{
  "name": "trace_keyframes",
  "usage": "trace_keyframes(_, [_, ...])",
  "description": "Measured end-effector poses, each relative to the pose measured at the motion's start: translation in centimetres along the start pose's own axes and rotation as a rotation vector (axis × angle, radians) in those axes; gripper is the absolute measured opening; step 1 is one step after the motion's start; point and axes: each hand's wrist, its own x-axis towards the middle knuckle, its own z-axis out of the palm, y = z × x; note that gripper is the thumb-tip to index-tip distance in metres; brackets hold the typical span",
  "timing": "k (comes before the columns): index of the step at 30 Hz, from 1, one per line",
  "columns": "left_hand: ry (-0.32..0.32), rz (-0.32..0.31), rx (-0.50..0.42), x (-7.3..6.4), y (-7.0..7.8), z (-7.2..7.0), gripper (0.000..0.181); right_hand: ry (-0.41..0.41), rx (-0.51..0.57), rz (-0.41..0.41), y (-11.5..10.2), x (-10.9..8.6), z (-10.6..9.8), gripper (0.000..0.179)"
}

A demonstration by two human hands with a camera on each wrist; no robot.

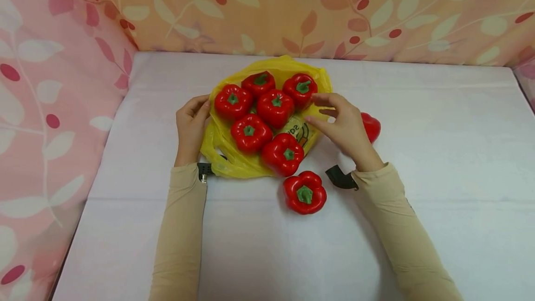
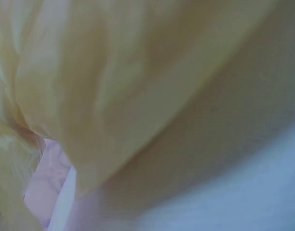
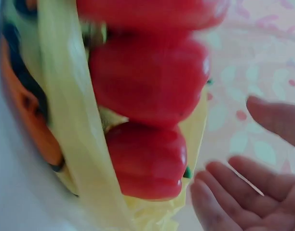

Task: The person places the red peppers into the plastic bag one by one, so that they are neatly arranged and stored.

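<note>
A yellow plastic bag [image 1: 221, 152] lies spread on the table with several red bell peppers [image 1: 276, 108] on it, green stems mostly facing up. At the bag's left edge my left hand [image 1: 190, 127] pinches the plastic between thumb and fingers. In the left wrist view the yellow plastic [image 2: 104, 96] fills much of the picture and hides the fingertips. My right hand [image 1: 344, 124] hovers by the bag's right side, near the upper right pepper [image 1: 300, 91]. In the right wrist view its thumb and fingers [image 3: 248, 192] are apart, with nothing between them.
One loose bell pepper [image 1: 305, 193] sits on the white tablecloth [image 1: 251, 245] just in front of the bag. Another red pepper [image 1: 371, 127] is partly hidden behind my right hand. Patterned fabric walls [image 1: 267, 13] stand at the back and left side.
</note>
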Motion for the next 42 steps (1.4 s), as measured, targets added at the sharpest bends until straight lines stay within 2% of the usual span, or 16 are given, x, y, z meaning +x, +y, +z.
trace_keyframes(3, [0.001,0.002,0.008,0.0,0.1,0.0,0.020,-0.107,0.059,-0.016,0.1,-1.7,-0.1,0.043])
trace_keyframes(6, [-0.001,-0.003,0.011,0.1,0.1,0.0,0.021,-0.176,0.095,-0.011,0.4,-3.1,-0.1,0.041])
trace_keyframes(9, [0.000,-0.003,0.016,0.1,0.0,0.0,0.021,-0.210,0.108,-0.015,0.7,-4.3,-0.2,0.041])
trace_keyframes(13, [-0.002,0.011,0.026,0.2,-0.1,-0.1,0.021,-0.215,0.096,-0.047,1.0,-5.6,-0.4,0.039])
trace_keyframes(19, [-0.009,0.034,0.029,0.3,-0.3,-0.1,0.021,-0.153,0.058,-0.088,1.2,-6.6,-1.3,0.037])
trace_keyframes(28, [-0.003,0.026,0.021,0.1,-0.2,-0.1,0.020,-0.068,-0.014,-0.063,0.9,-6.9,-3.0,0.038])
trace_keyframes(34, [-0.005,0.017,0.016,0.1,0.0,0.0,0.020,0.120,-0.076,-0.111,1.7,-6.7,-5.0,0.042])
trace_keyframes(36, [-0.006,0.016,0.014,0.1,0.0,0.0,0.020,0.171,-0.092,-0.097,2.2,-6.6,-5.7,0.042])
trace_keyframes(38, [-0.004,0.015,0.020,0.0,0.0,0.0,0.020,0.190,-0.110,-0.049,2.7,-6.5,-6.5,0.040])
trace_keyframes(42, [0.001,0.012,0.023,0.0,0.1,0.0,0.020,0.139,-0.192,0.077,3.5,-6.4,-7.8,0.044])
